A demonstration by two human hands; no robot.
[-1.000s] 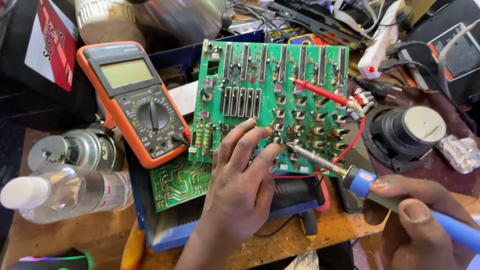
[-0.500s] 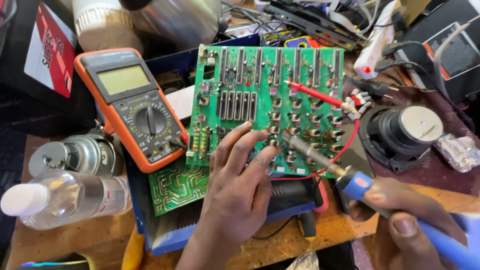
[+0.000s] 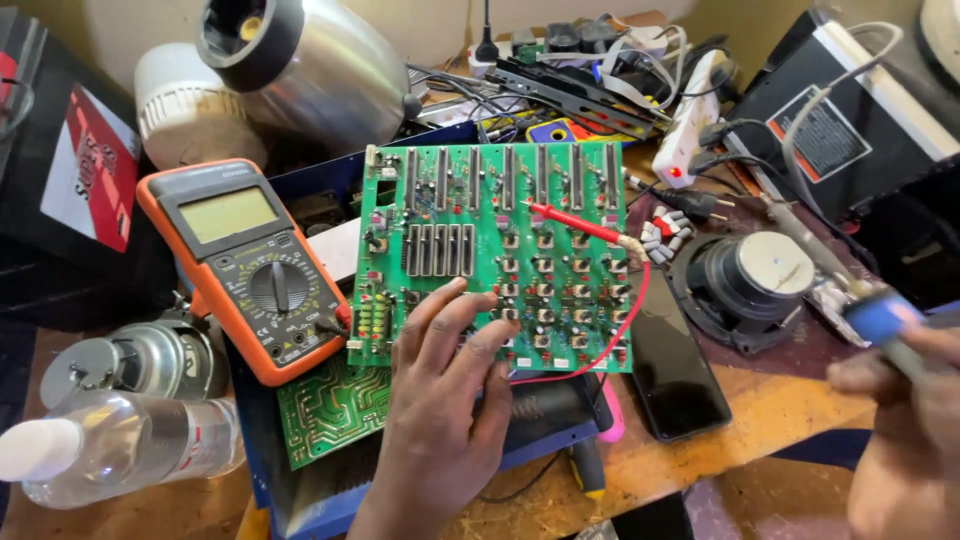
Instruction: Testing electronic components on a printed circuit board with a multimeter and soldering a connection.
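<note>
A: Where is the green circuit board (image 3: 500, 260)?

B: Propped on a blue tray (image 3: 300, 500) on the bench (image 3: 780, 420), long axis left to right, component side up. The left hand (image 3: 445, 420) presses its near edge, fingers spread flat.

A: How would it handle?

B: Likely light, stiff, fragile; hold by bare edges. The right hand (image 3: 905, 430) has its grip closed around a blue-handled soldering iron (image 3: 850, 290), tip pointing away.

Left hand (image 3: 440, 400) is flat out, palm down, fingers (image 3: 437, 308) spread and pointing up-frame. Right hand (image 3: 905, 420) sits low at the right edge, blurred, curled in a grip.
</note>
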